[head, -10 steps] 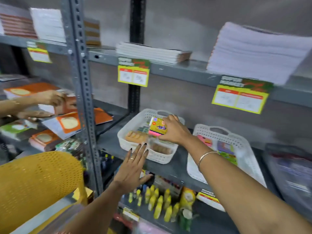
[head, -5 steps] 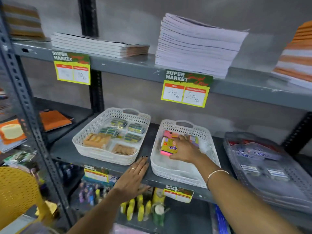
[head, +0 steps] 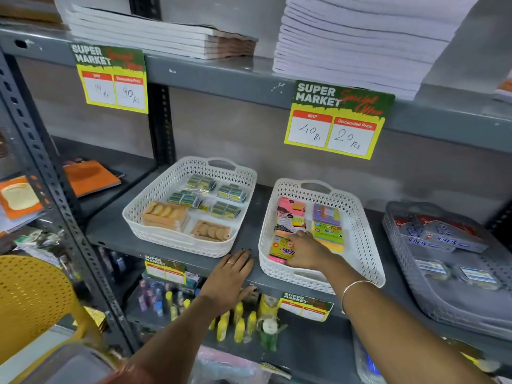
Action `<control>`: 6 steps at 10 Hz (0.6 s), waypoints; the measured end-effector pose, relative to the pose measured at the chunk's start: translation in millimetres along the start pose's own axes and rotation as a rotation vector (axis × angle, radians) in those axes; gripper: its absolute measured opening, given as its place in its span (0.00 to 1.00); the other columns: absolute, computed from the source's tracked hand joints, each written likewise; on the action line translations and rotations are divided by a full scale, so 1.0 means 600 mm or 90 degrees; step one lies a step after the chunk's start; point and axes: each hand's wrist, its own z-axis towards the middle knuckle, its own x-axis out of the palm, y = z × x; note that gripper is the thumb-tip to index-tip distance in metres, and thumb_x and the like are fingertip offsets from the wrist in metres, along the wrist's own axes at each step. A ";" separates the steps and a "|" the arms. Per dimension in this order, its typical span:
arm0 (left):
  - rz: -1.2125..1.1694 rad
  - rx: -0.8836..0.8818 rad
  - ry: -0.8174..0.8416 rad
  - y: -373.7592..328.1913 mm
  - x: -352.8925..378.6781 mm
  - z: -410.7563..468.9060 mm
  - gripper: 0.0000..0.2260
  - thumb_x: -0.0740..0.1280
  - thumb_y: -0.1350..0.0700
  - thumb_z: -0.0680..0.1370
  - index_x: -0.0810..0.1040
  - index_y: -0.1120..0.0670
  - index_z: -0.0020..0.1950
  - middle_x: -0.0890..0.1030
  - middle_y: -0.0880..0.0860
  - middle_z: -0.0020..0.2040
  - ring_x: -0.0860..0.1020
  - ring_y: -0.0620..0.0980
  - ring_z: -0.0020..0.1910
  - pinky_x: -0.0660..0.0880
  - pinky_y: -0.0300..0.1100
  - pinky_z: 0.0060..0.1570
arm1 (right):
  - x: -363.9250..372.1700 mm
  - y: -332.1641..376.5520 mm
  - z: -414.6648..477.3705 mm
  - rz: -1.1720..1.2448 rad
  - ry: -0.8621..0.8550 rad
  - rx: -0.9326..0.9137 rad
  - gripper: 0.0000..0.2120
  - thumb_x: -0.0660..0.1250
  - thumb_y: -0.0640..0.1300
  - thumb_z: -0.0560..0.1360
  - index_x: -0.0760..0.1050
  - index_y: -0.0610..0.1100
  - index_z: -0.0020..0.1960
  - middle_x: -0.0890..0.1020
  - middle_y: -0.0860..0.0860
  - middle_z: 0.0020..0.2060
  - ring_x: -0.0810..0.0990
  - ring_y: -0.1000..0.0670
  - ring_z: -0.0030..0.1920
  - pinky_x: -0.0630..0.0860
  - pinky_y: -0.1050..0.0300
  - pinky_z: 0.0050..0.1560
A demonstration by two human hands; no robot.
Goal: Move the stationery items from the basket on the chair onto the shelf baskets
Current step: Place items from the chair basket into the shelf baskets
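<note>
— On the grey middle shelf (head: 116,225), which baskets do you see?

— Two white lattice baskets side by side. Left white basket (head: 155,206) holds blue-and-yellow wrapped packs at its far end and tan boxes with round discs at its near end. Right white basket (head: 360,231) holds packs of sticky notes.

— Where is the task's item?

— A sticky-note pack (head: 281,249) lies flat at the near left of the right white basket. It is yellow on top with a pink strip along its near edge and a blue logo printed on it. Beyond it lie a pink pack and a purple-and-green pack.

— And the hands?

— Right hand (head: 307,250) reaches into that basket, fingers lying on the pack's right edge; I cannot tell whether they clasp it or merely rest there. Left hand (head: 230,275) lies flat on the shelf's near edge between the two baskets, fingers spread, holding nothing.

— Anything further right?

— A grey basket (head: 393,231) with wrapped packs.
</note>
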 end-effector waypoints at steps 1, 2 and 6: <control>0.005 -0.002 -0.012 0.001 0.002 0.000 0.27 0.53 0.39 0.75 0.76 0.56 0.62 0.77 0.55 0.63 0.75 0.53 0.60 0.72 0.49 0.58 | 0.003 0.000 0.003 0.000 0.003 0.002 0.33 0.70 0.52 0.69 0.63 0.45 0.70 0.70 0.41 0.63 0.66 0.40 0.66 0.66 0.46 0.68; 0.017 -0.002 -0.020 0.000 0.003 0.000 0.27 0.53 0.39 0.75 0.76 0.56 0.62 0.77 0.55 0.63 0.75 0.53 0.61 0.72 0.49 0.59 | 0.003 0.000 0.009 -0.004 0.016 0.009 0.30 0.70 0.51 0.69 0.66 0.43 0.67 0.70 0.41 0.62 0.67 0.40 0.65 0.68 0.46 0.67; 0.023 -0.003 -0.018 0.000 0.001 0.001 0.28 0.52 0.39 0.75 0.77 0.57 0.62 0.77 0.56 0.62 0.75 0.54 0.60 0.72 0.49 0.58 | 0.004 -0.003 0.013 -0.011 0.029 0.005 0.33 0.70 0.50 0.70 0.63 0.44 0.71 0.68 0.42 0.65 0.66 0.42 0.67 0.67 0.47 0.69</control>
